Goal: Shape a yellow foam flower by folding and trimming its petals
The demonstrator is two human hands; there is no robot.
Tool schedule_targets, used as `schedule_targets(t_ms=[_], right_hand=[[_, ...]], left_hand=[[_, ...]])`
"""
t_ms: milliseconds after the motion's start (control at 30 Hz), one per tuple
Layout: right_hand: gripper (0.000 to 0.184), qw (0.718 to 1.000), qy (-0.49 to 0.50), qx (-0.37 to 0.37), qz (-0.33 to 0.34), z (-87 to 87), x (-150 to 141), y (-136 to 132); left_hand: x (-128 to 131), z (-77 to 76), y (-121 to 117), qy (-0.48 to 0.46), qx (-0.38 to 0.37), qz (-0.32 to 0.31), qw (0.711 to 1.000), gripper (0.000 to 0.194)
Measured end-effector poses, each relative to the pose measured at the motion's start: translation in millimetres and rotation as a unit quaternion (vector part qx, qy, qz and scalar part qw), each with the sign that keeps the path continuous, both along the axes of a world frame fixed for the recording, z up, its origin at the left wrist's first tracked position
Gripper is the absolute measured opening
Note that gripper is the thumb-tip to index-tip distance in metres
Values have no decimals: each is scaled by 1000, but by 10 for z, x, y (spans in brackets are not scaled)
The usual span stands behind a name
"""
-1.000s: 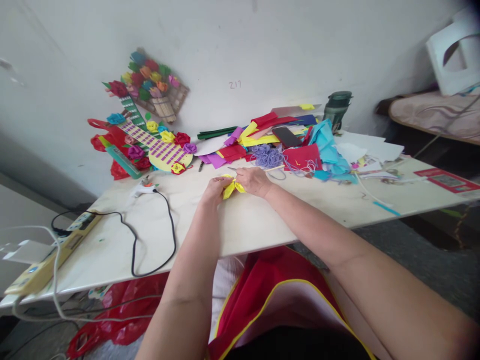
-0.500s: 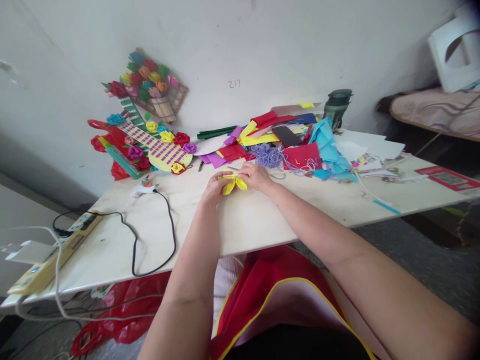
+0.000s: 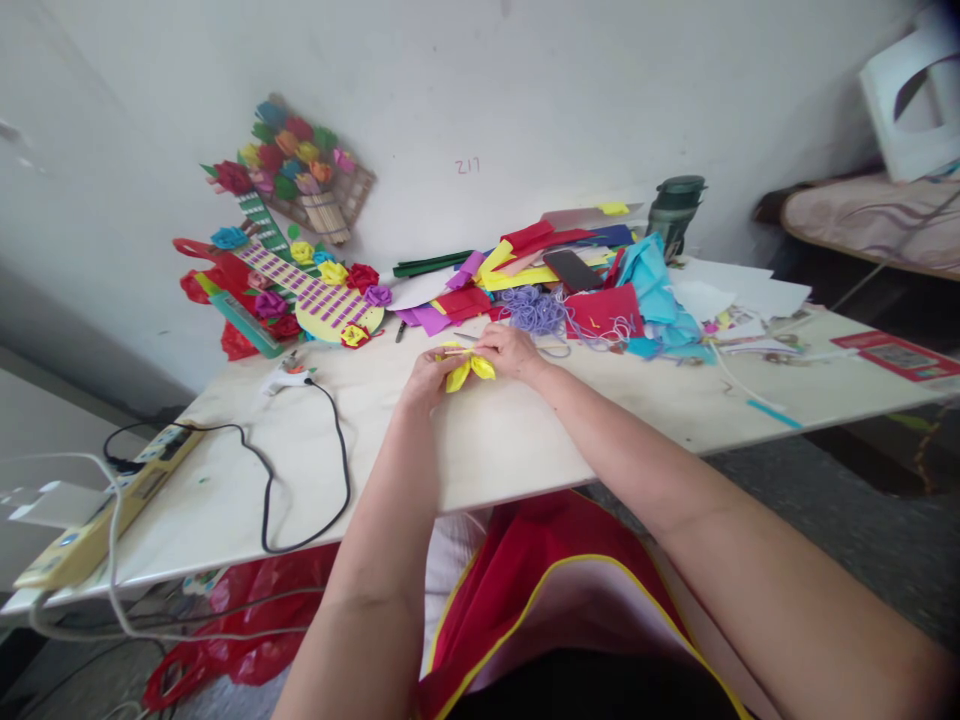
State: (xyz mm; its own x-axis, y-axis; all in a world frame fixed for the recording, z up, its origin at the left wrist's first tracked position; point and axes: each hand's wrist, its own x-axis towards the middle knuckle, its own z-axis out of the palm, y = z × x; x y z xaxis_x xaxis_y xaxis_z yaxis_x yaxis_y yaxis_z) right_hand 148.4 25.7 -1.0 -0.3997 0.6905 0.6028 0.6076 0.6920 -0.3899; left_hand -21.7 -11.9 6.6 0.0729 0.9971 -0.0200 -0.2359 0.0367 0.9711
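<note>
A yellow crepe-paper piece, with petal-like folds fanning downward, is held just above the table between my hands. My left hand is closed, pinching its left side. From the right, my right hand is closed with its fingertips at the gathered top of the paper. A thin pale strip or stick, too small to make out, runs between the fingertips. Behind my right hand lies a loose tangle of purple yarn.
At left on the table are a glue gun with a black cord and a power strip. Paper-flower crafts lean at the wall. Coloured paper, a phone and a bottle stand at the back.
A slim stick that stuck out to the right of my right hand no longer shows. My right fingers have shifted slightly at the paper's top, and the yellow petals are more spread.
</note>
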Motion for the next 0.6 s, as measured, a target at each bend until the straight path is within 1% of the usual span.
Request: schedule_targets(t_ms=[167, 267, 433, 600], right_hand=[[19, 999, 8, -5, 31, 9, 18, 0], [20, 999, 13, -10, 43, 9, 29, 8], [23, 999, 31, -12, 40, -10, 58, 49], [23, 998, 32, -17, 44, -15, 88, 81]], left_hand=[[24, 18, -6, 34, 8, 21, 999, 42], [14, 10, 14, 38, 18, 41, 998, 43], [-17, -20, 59, 30, 33, 64, 997, 43], [-28, -21, 63, 29, 40, 73, 996, 41]])
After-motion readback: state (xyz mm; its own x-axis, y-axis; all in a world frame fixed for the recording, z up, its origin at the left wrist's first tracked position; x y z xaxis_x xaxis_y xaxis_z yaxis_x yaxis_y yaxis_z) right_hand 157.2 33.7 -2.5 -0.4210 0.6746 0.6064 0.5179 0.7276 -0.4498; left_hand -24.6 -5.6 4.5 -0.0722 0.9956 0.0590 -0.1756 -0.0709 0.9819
